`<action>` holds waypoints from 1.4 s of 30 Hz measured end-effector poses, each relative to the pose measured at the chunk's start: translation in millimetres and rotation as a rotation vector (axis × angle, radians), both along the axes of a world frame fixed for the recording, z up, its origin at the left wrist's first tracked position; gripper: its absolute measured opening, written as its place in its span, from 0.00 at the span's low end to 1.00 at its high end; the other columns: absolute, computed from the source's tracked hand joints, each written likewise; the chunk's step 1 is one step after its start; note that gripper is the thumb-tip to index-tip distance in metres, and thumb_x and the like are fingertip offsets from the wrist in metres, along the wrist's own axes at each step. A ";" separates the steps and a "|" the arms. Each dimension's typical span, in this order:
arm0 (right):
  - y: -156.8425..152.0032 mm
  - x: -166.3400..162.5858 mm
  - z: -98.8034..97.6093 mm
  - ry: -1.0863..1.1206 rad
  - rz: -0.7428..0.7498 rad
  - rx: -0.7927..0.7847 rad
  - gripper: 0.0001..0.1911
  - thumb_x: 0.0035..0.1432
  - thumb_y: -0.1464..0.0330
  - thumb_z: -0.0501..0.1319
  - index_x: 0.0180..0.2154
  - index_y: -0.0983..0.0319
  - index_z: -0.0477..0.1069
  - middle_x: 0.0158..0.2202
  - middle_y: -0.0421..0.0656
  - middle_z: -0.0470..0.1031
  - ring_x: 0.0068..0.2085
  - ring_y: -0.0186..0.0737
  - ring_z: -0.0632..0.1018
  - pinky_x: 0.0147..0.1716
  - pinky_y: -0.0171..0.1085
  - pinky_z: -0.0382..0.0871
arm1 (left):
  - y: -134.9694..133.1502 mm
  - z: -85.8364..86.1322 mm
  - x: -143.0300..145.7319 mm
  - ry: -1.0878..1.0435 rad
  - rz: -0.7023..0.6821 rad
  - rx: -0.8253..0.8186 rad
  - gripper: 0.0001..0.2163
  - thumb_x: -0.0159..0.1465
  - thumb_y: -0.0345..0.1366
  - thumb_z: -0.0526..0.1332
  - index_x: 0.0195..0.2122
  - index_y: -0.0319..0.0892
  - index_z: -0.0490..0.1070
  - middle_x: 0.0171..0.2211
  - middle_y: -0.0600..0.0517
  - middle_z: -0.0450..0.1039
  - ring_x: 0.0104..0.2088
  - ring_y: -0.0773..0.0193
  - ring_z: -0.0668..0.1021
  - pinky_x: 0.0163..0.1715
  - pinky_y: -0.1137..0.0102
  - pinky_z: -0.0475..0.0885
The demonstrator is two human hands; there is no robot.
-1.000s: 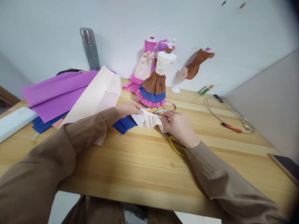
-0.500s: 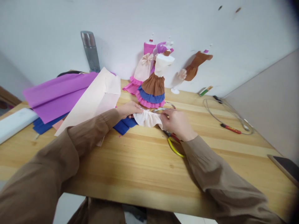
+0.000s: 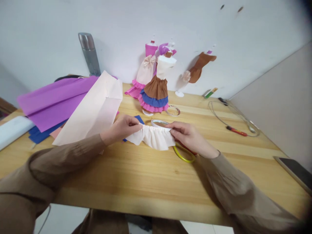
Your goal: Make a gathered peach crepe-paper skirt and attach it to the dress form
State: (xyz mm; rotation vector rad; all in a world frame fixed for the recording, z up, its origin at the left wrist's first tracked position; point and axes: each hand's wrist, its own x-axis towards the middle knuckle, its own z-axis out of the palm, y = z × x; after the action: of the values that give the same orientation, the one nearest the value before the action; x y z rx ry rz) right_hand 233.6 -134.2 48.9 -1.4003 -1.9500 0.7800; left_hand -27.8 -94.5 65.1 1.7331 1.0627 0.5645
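Observation:
A gathered cream crepe paper strip (image 3: 156, 138) is stretched between my two hands, just above the wooden table (image 3: 122, 185). My left hand (image 3: 123, 128) pinches its upper left part between thumb and fingers. At its upper right corner, my right hand (image 3: 188, 136) pinches the pleated edge. Beneath and beside the right hand lie scissors with yellow-lined handles (image 3: 182, 156), partly covered. A roll of tape (image 3: 158, 123) lies just behind the strip. Beyond it stands a small dress form in a white top and a tiered brown, blue and pink skirt (image 3: 157, 89).
Purple paper (image 3: 58, 97), cream paper (image 3: 90, 110) and blue paper (image 3: 40, 135) are piled at left, near a grey flask (image 3: 90, 55). More dressed forms, one in brown (image 3: 201, 66), stand along the wall. A cable (image 3: 212, 110) and a phone (image 3: 297, 170) lie at right.
Both hands have come nearer to me with the cream strip, which is now spread wider. The tape roll behind it shows more plainly. My view has shifted slightly to the right.

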 end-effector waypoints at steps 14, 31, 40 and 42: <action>-3.3 -7.3 -5.8 0.009 0.059 0.084 0.12 0.60 0.66 0.55 0.36 0.64 0.76 0.32 0.45 0.78 0.32 0.37 0.76 0.32 0.36 0.70 | 3.0 -10.9 -8.0 -0.275 -0.002 -0.459 0.14 0.50 0.44 0.65 0.20 0.37 0.67 0.15 0.56 0.63 0.16 0.72 0.67 0.17 0.75 0.60; 35.8 -6.7 -22.3 -0.509 -0.137 0.244 0.17 0.58 0.73 0.52 0.41 0.62 0.79 0.40 0.52 0.81 0.38 0.49 0.80 0.37 0.41 0.69 | 75.5 -12.3 22.1 -0.047 -0.069 -0.324 0.06 0.50 0.29 0.63 0.18 0.36 0.68 0.13 0.56 0.62 0.14 0.75 0.62 0.13 0.78 0.53; 61.7 -2.6 -37.1 -0.496 -0.316 0.261 0.14 0.58 0.66 0.56 0.36 0.62 0.80 0.31 0.49 0.81 0.31 0.45 0.78 0.30 0.38 0.66 | 105.3 -28.3 25.4 -0.094 -0.111 -0.579 0.09 0.52 0.28 0.66 0.23 0.38 0.65 0.14 0.60 0.56 0.11 0.79 0.56 0.10 0.82 0.44; 64.8 -1.4 -39.5 -0.460 -0.350 0.266 0.15 0.58 0.67 0.55 0.37 0.62 0.80 0.33 0.50 0.81 0.33 0.46 0.79 0.32 0.39 0.68 | 108.6 -29.4 24.9 -0.129 -0.123 -0.602 0.10 0.53 0.27 0.66 0.23 0.38 0.63 0.14 0.61 0.54 0.12 0.80 0.56 0.10 0.84 0.44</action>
State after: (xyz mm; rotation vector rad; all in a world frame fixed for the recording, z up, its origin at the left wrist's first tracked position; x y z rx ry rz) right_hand 232.2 -69.4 9.4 -1.7926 -1.9561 0.0318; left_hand -2.9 14.1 35.7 1.2044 0.9077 0.2360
